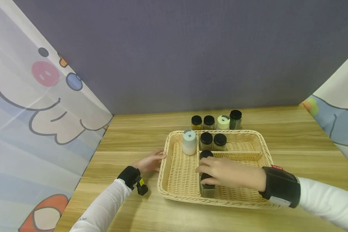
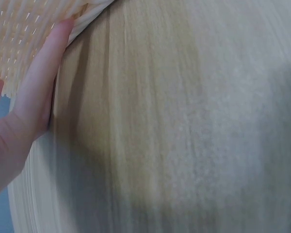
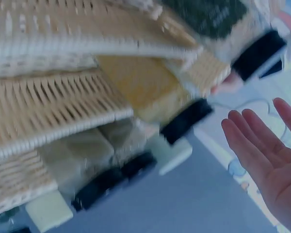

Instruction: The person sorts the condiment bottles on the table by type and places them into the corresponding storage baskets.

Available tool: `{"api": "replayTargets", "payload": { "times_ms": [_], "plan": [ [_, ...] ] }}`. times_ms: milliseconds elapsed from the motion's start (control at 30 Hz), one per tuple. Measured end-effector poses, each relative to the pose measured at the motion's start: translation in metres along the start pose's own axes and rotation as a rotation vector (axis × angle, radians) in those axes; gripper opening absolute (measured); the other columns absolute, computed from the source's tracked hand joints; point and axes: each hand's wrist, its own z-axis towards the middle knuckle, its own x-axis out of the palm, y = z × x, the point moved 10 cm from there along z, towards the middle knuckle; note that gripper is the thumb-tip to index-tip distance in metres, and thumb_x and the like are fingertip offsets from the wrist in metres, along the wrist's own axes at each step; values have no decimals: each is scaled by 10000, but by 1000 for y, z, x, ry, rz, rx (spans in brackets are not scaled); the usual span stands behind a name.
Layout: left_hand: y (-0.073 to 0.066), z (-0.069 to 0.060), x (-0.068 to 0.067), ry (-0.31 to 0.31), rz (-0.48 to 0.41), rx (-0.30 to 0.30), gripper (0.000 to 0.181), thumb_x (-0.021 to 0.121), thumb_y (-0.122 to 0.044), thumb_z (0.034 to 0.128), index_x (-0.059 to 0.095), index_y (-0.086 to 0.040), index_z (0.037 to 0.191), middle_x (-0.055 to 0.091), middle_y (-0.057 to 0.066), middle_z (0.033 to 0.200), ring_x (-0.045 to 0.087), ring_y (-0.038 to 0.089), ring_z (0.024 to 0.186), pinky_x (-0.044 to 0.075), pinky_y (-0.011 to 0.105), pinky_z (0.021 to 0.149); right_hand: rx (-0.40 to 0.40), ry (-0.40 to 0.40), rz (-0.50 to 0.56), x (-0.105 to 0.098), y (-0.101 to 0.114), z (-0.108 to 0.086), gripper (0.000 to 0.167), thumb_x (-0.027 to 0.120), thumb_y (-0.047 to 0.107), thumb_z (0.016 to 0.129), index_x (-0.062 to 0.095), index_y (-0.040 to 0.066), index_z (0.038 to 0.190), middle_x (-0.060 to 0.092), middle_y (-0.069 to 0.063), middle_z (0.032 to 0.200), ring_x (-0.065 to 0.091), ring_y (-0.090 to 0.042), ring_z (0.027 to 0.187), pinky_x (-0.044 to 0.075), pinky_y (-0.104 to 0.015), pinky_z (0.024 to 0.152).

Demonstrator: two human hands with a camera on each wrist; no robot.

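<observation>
My left hand [image 1: 150,162] rests against the left rim of a wicker basket [image 1: 178,198], and its fingers lie straight along the wicker side in the left wrist view. Over the lower right compartment is my right hand [image 1: 224,170], above a front spice jar [image 1: 208,192]. The right wrist view shows this hand's fingers [image 3: 254,141] extended and apart from the jars. Behind them in that compartment stands another jar with a black lid [image 1: 206,154], partly hidden by the hand. One jar in the right wrist view has yellow contents [image 3: 140,90].
A white-capped bottle [image 1: 189,143] stands in the left compartment. Two black-lidded jars [image 1: 206,141] share the upper right compartment. Behind the basket, several jars line up, including a cream-capped one [image 1: 223,123] and a dark green one [image 1: 235,120]. A grey wall panel [image 1: 191,64] rises behind the table.
</observation>
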Motion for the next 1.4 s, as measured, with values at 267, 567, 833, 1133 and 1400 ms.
{"api": "replayTargets", "payload": {
  "times_ms": [267,567,833,1133,1400],
  "plan": [
    [6,5,-8,-23,-15,0,495,355,-162,955,130,-112,1394,322,222,1349,429,295,1146,422,520,855,79,-77,30,-29,-37,7,251,604,254,832,615,62,994,564,-29,945,564,-128,816,508,-217,680],
    [5,6,-9,-13,-1,0,503,357,-179,956,120,-107,1394,334,225,1337,444,287,1127,424,517,855,269,-76,43,-35,-98,-1,232,608,197,836,618,43,1009,579,-63,963,599,-183,798,517,-283,670],
    [-2,-1,-3,-9,13,-2,515,378,-169,948,124,-82,1388,328,249,1330,462,281,1105,429,509,852,392,-53,47,-35,-140,-9,210,595,172,845,617,46,1011,577,-91,950,588,-218,779,510,-330,653],
    [0,0,-2,0,14,-1,524,376,-174,948,113,-87,1393,311,254,1344,457,285,1115,431,511,849,509,-9,55,-33,-177,-22,248,580,133,853,589,-7,1058,568,-212,1006,587,-284,738,494,-419,676],
    [1,0,-1,2,3,-2,553,392,-190,943,92,-89,1397,313,257,1342,458,287,1113,434,511,844,595,40,108,-24,-200,-30,300,551,135,872,553,-40,1115,538,-248,1089,531,-385,954,454,-489,794]
  ]
}}
